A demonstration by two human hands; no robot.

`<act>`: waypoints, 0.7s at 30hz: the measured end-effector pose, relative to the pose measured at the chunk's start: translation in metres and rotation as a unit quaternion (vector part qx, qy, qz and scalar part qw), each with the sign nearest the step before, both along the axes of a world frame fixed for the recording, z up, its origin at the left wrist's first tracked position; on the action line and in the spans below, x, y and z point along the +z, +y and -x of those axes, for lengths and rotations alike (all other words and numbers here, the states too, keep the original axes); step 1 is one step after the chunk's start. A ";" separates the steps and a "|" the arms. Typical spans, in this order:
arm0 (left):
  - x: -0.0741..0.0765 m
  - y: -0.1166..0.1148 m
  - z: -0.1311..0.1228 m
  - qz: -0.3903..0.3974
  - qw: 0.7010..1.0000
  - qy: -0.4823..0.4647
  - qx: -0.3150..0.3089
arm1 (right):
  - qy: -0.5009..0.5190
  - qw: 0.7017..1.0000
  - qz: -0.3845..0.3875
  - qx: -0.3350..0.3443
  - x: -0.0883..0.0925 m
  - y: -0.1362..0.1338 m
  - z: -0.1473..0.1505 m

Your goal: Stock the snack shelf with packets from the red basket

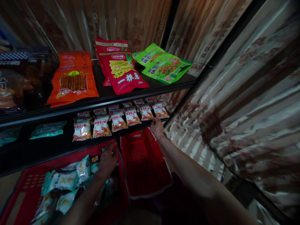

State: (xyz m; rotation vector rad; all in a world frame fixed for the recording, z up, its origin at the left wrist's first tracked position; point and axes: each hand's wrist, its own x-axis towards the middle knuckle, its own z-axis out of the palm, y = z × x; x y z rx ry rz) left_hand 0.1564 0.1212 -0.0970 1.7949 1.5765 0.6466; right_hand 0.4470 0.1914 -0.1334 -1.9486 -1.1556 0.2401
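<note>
Small white-and-orange snack bags (118, 120) stand in two rows on the lower black shelf. My right hand (157, 127) is at that shelf's front edge, its curled fingertips at the foot of a snack bag (146, 112) near the right end. Whether they grip the bag is hidden. My left hand (109, 158) hangs over the left red basket (30, 178), fingers loosely bent, with a gap between thumb and fingers. Teal-and-white snack packs (62, 180) lie heaped in this basket. Beside it, below my right hand, is a second red basket (145, 162) with its slotted floor showing.
The upper shelf (140, 90) carries orange packs (73, 78), red packs (122, 70), green packs (164, 65) and dark packs (14, 81). A teal pack (48, 129) lies at the lower shelf's left. A black post (199, 81) and patterned curtain (246, 93) bound the right side.
</note>
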 end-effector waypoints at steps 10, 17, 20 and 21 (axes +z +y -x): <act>0.002 -0.100 0.098 0.115 0.991 0.049 -0.053 | -0.019 0.987 0.110 0.114 0.002 -0.041 0.038; 0.008 -0.139 0.148 0.152 0.986 -0.026 0.059 | -0.084 0.954 0.122 0.259 0.055 -0.056 0.086; 0.014 -0.140 0.148 0.160 0.983 -0.060 0.063 | -0.137 0.919 0.162 0.331 0.078 -0.074 0.111; 0.016 -0.139 0.148 0.162 0.983 -0.065 0.053 | -0.146 0.907 0.178 0.352 0.082 -0.081 0.120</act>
